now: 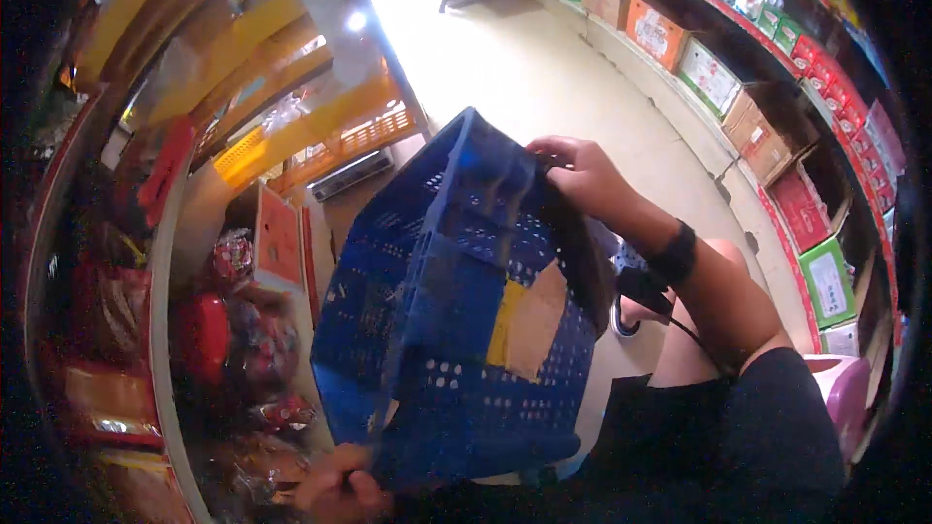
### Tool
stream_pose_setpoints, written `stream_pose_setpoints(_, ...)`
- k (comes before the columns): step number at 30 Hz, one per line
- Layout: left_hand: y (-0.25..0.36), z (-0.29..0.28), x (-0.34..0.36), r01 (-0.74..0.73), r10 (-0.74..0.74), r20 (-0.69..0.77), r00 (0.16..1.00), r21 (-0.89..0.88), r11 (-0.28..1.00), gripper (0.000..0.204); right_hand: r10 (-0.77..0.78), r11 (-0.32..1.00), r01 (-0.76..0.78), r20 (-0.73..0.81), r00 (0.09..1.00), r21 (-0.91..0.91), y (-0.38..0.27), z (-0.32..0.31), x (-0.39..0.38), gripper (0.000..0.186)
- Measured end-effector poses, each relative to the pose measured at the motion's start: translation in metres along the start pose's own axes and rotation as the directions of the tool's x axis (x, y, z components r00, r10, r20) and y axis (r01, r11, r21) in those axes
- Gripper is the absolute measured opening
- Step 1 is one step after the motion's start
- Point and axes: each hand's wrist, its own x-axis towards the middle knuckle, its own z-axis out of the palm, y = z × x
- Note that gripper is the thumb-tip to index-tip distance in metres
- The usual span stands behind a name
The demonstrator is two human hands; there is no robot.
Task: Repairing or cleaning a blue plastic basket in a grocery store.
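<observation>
Running along the right, a red-edged shelf had cardboard boxes along its lower edge. Beside it, the blue crate was held tilted in both hands: the right hand curled its fingers over the upper corner, and the left hand clasped the lower corner. A brown-and-yellow cardboard piece lay against its perforated panel. A black band circled the right wrist.

Tilted blue crate in bare fingers
</observation>
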Motion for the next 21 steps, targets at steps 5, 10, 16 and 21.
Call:
stream_pose_setpoints(5,0.012,-0.016,0.025,-0.144,0.153,-0.234,0.960,0.055,0.988,0.012,0.056,0.998,-0.056,-0.106,0.993,0.002,-0.030,-0.005,-0.020,0.033)
stream_pose_setpoints(10,0.008,-0.024,0.053,0.017,0.037,-0.338,0.940,0.155,0.988,0.011,0.027,0.999,-0.022,-0.127,0.992,0.038,-0.037,-0.014,-0.023,0.029)
stream_pose_setpoints(16,-0.006,-0.030,0.077,0.130,-0.047,-0.384,0.922,0.195,0.972,0.023,-0.025,0.965,0.101,-0.298,0.954,0.243,-0.055,-0.008,-0.023,0.031)
stream_pose_setpoints(21,-0.003,-0.018,0.069,0.135,-0.153,-0.441,0.884,-0.071,0.988,0.031,-0.328,0.797,0.456,-0.350,0.877,0.396,-0.060,0.015,-0.034,0.036)
